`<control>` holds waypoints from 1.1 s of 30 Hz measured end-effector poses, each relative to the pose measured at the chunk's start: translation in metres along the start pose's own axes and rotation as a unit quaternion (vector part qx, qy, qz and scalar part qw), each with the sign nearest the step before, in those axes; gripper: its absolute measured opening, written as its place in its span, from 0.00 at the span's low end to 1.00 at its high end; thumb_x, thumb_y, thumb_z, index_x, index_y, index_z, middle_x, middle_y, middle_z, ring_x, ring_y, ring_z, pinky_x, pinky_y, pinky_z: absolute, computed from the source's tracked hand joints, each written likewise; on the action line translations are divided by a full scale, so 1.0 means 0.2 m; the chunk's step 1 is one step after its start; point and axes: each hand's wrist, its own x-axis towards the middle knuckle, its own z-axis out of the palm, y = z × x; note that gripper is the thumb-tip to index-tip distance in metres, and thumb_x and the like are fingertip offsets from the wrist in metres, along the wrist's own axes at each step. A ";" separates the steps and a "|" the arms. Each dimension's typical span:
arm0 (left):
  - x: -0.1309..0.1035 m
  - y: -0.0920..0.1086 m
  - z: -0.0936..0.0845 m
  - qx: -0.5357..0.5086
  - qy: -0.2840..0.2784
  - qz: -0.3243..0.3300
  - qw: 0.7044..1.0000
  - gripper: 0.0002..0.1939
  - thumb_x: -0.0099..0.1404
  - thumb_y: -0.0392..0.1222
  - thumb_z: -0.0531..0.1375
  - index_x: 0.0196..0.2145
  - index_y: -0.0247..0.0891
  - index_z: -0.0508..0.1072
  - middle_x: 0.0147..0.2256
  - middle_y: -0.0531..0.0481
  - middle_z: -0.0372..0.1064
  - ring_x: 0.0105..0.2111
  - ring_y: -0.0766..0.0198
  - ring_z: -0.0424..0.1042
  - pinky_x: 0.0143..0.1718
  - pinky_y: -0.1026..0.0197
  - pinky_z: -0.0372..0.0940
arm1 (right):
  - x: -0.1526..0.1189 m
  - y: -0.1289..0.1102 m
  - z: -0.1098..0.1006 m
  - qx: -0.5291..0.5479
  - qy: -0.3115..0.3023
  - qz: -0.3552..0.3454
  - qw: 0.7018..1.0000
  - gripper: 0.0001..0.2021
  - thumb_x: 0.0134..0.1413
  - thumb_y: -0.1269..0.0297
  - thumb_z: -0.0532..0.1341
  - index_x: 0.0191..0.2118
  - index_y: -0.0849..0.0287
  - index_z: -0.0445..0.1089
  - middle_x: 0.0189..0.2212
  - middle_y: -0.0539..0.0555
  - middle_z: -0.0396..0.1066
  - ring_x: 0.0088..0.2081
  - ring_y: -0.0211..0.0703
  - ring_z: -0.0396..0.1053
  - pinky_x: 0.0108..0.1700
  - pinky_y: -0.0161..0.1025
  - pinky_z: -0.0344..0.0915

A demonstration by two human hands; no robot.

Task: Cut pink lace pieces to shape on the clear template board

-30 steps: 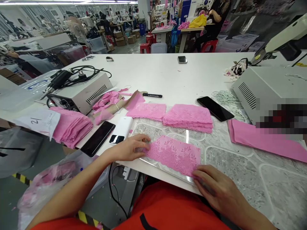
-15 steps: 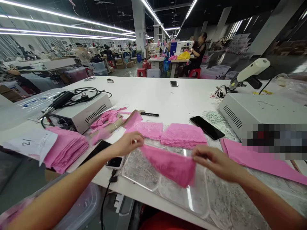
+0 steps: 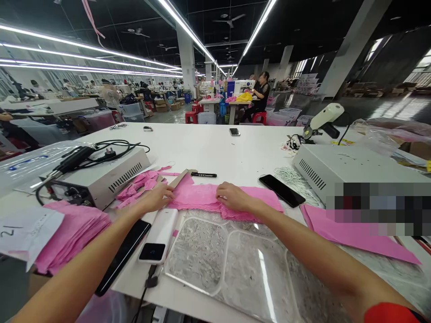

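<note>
A pink fabric piece (image 3: 197,197) lies spread over the left pile of pink cloth on the table. At its left end, the curled fingers of my left hand (image 3: 157,197) are closed on the edge, beside a tan cardboard strip (image 3: 179,178). My right hand (image 3: 233,196) pinches the piece's right end, where the left pile meets the right pink pile (image 3: 262,197); its fingertips are partly hidden. In front of both piles is a clear plastic sheet with rounded panels (image 3: 198,255).
A white power bank (image 3: 160,237) and a black phone (image 3: 123,255) lie near my left forearm. Grey machine boxes (image 3: 101,175) stand left and right. Another phone (image 3: 282,190), a marker (image 3: 204,174), folded pink cloth (image 3: 357,237) and a labelled pink stack (image 3: 72,233) surround the work area.
The pink piece, held in the air over the plastic sheet before, now lies on the left pile. Both hands moved forward and left with it. The camera view has tilted upward.
</note>
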 end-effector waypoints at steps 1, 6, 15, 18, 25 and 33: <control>0.00 0.01 0.01 0.004 -0.005 0.009 1.000 0.15 0.57 0.52 0.57 0.25 0.39 0.77 0.39 0.43 0.73 0.40 0.55 0.71 0.44 0.55 0.67 | -0.04 0.01 0.00 0.003 0.015 0.008 1.000 0.07 0.48 0.75 0.60 0.28 0.57 0.73 0.34 0.55 0.74 0.41 0.44 0.70 0.46 0.43 0.66; 0.09 0.26 0.10 -0.010 -0.017 0.073 0.997 0.13 0.64 0.44 0.54 0.33 0.38 0.77 0.40 0.44 0.71 0.41 0.58 0.70 0.48 0.55 0.64 | -0.29 0.08 -0.15 0.021 0.095 0.088 0.991 0.10 0.57 0.67 0.54 0.37 0.58 0.74 0.36 0.56 0.76 0.38 0.42 0.72 0.41 0.43 0.69; 0.35 0.69 0.42 -0.035 -0.101 0.153 0.982 0.08 0.60 0.32 0.58 0.29 0.37 0.77 0.33 0.48 0.70 0.35 0.63 0.70 0.38 0.63 0.64 | -0.54 0.18 -0.20 0.035 0.085 0.173 0.981 0.10 0.52 0.66 0.57 0.35 0.59 0.75 0.35 0.56 0.78 0.35 0.43 0.75 0.37 0.40 0.71; 0.38 0.69 0.42 -0.033 -0.099 0.147 0.984 0.09 0.60 0.30 0.57 0.27 0.36 0.76 0.31 0.48 0.70 0.33 0.63 0.70 0.37 0.63 0.64 | -0.54 0.20 -0.19 0.044 0.083 0.174 0.980 0.10 0.52 0.67 0.56 0.36 0.60 0.75 0.36 0.56 0.78 0.36 0.43 0.74 0.38 0.40 0.71; 0.44 0.76 0.31 -0.056 -0.044 0.137 0.988 0.08 0.64 0.34 0.55 0.29 0.37 0.74 0.35 0.48 0.72 0.37 0.62 0.71 0.41 0.61 0.63 | -0.51 0.12 -0.17 -0.045 0.120 0.137 0.982 0.14 0.50 0.58 0.62 0.41 0.58 0.73 0.39 0.57 0.76 0.41 0.47 0.72 0.43 0.45 0.70; 0.29 0.79 0.19 -0.102 -0.052 0.190 0.975 0.10 0.67 0.38 0.52 0.31 0.38 0.70 0.38 0.48 0.70 0.41 0.61 0.69 0.44 0.60 0.64 | -0.63 0.16 -0.19 -0.173 0.166 0.113 0.964 0.12 0.51 0.76 0.55 0.37 0.58 0.74 0.35 0.57 0.74 0.40 0.47 0.71 0.42 0.45 0.70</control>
